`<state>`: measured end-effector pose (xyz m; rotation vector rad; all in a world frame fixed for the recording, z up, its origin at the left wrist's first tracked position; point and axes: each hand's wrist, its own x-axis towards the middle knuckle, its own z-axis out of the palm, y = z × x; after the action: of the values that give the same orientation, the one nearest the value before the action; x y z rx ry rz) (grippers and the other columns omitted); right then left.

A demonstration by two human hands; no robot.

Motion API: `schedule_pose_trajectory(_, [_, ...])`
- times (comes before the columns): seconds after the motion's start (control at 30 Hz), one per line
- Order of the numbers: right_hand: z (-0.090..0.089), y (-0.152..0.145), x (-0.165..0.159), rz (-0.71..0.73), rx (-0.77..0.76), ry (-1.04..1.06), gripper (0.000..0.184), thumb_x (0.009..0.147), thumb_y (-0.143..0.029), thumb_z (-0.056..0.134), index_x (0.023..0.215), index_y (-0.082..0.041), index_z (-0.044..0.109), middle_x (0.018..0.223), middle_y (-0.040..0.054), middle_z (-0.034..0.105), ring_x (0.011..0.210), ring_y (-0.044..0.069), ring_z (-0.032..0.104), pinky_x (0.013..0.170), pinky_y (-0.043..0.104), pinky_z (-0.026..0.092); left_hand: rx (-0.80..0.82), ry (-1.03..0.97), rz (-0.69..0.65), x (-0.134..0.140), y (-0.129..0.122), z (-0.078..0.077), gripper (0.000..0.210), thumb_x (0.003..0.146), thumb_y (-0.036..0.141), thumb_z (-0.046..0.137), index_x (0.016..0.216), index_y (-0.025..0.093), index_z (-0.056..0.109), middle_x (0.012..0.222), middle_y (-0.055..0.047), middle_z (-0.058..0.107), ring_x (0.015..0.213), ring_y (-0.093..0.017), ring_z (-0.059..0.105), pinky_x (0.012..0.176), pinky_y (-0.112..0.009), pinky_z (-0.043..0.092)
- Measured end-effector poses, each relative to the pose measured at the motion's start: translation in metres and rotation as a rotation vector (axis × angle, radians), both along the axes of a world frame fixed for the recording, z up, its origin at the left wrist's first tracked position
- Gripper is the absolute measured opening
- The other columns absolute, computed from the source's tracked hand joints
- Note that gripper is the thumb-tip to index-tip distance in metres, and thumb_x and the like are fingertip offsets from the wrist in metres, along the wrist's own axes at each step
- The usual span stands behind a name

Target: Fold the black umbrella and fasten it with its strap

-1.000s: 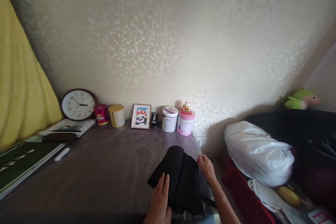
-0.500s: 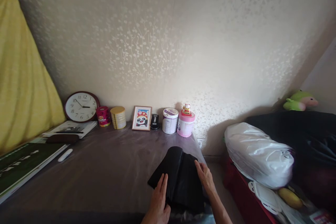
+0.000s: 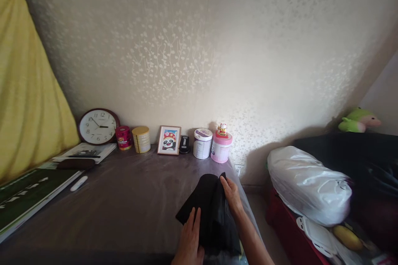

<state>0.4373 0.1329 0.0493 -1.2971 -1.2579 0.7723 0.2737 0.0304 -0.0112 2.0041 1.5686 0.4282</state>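
A soft black piece that looks like folded cloth lies at the table's near right edge; I cannot tell its exact kind. My left hand rests on its left part with the fingers stretched out flat. My right hand pinches the upper edge of its right part between thumb and fingers. That edge stands raised, and a fold runs down the middle between both hands. The lower end of the piece hangs near the table's front edge.
Along the wall stand a clock, a red can, a yellow tin, a picture frame, a white tub and a pink tub. Books lie at left. A plastic bag sits off to the right.
My right hand has moved left and up, lifting and folding the right part of the black piece inward. My left hand stays nearly in place.
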Motion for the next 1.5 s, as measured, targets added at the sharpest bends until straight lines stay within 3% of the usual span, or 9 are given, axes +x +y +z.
schedule_pose_trajectory(0.37, [-0.022,0.026,-0.041,-0.053,-0.036,-0.202,0.036,0.075,-0.048,0.045,0.074,-0.015,0.060,0.057,0.0000,0.056,0.055,0.015,0.050,0.051,0.025,0.038,0.029,0.060,-0.017,-0.007,0.009,-0.015,0.087,0.056,0.012,0.049,0.138,0.004,0.021,0.147,-0.017,0.022,0.134,-0.027,0.025,0.109,-0.036,0.023])
schedule_pose_trajectory(0.6, [-0.031,0.039,-0.055,-0.059,-0.140,-0.344,0.043,0.075,-0.032,0.051,0.110,-0.008,0.056,0.060,0.0025,0.061,0.062,0.021,0.060,0.055,0.026,0.039,0.043,0.070,-0.005,-0.012,0.005,-0.004,0.078,0.059,0.014,0.046,0.135,0.008,0.030,0.139,-0.014,0.038,0.128,-0.025,0.035,0.107,-0.035,0.026])
schedule_pose_trajectory(0.8, [-0.030,0.040,-0.058,0.053,-0.176,-0.419,0.042,0.078,-0.028,0.050,0.116,-0.011,0.051,0.062,-0.0005,0.063,0.058,0.017,0.062,0.050,0.024,0.040,-0.023,0.150,0.003,-0.012,0.003,0.009,0.074,0.065,0.015,0.045,0.135,0.001,0.026,0.142,-0.020,0.032,0.131,-0.025,0.032,0.108,-0.036,0.026])
schedule_pose_trajectory(0.93, [-0.030,0.038,-0.061,0.232,-0.256,-0.371,0.040,0.082,-0.026,0.042,0.121,-0.016,0.042,0.077,-0.0004,0.069,0.050,0.011,0.062,0.042,0.020,0.040,-0.038,0.191,0.005,-0.023,-0.001,-0.005,0.066,0.072,0.022,0.043,0.134,0.002,0.030,0.141,-0.020,0.035,0.129,-0.027,0.036,0.106,-0.041,0.031])
schedule_pose_trajectory(1.03, [-0.027,0.034,-0.062,0.279,-0.212,-0.463,0.036,0.082,-0.024,0.042,0.117,-0.017,0.045,0.078,-0.0010,0.071,0.055,0.010,0.064,0.051,0.020,0.044,0.092,0.228,0.041,-0.033,-0.005,-0.021,0.061,0.075,0.025,0.043,0.131,0.001,0.036,0.132,-0.022,0.046,0.120,-0.028,0.048,0.097,-0.038,0.043])
schedule_pose_trajectory(1.13, [-0.023,0.027,-0.063,0.311,-0.119,-0.607,0.030,0.082,-0.022,0.042,0.110,-0.018,0.053,0.074,-0.0015,0.072,0.065,0.012,0.066,0.064,0.022,0.045,0.375,0.276,0.087,-0.032,-0.005,-0.029,0.049,0.075,0.021,0.044,0.123,0.011,0.049,0.126,-0.017,0.054,0.113,-0.026,0.054,0.092,-0.036,0.048])
schedule_pose_trajectory(1.27, [-0.018,0.015,-0.063,0.385,-0.041,-0.696,0.027,0.084,-0.022,0.042,0.104,-0.022,0.060,0.079,-0.0015,0.072,0.078,0.013,0.066,0.070,0.022,0.043,0.638,0.297,-0.066,-0.016,0.005,-0.031,0.062,0.068,0.014,0.047,0.129,0.021,0.042,0.140,-0.009,0.040,0.125,-0.027,0.042,0.100,-0.041,0.042])
schedule_pose_trajectory(1.33, [-0.016,0.008,-0.061,0.431,0.007,-0.710,0.027,0.085,-0.023,0.042,0.102,-0.024,0.062,0.081,-0.0021,0.072,0.082,0.014,0.064,0.073,0.022,0.043,0.587,0.303,-0.085,-0.009,0.010,-0.028,0.069,0.068,0.009,0.043,0.135,0.022,0.032,0.144,-0.007,0.032,0.130,-0.026,0.034,0.103,-0.043,0.039])
schedule_pose_trajectory(1.5, [-0.014,-0.015,-0.052,0.551,0.162,-0.646,0.028,0.090,-0.027,0.040,0.099,-0.024,0.066,0.083,-0.0008,0.071,0.085,0.014,0.060,0.078,0.024,0.044,0.149,0.275,-0.048,-0.006,0.014,-0.006,0.081,0.062,0.001,0.038,0.139,0.018,0.022,0.148,-0.006,0.018,0.136,-0.024,0.018,0.111,-0.042,0.024])
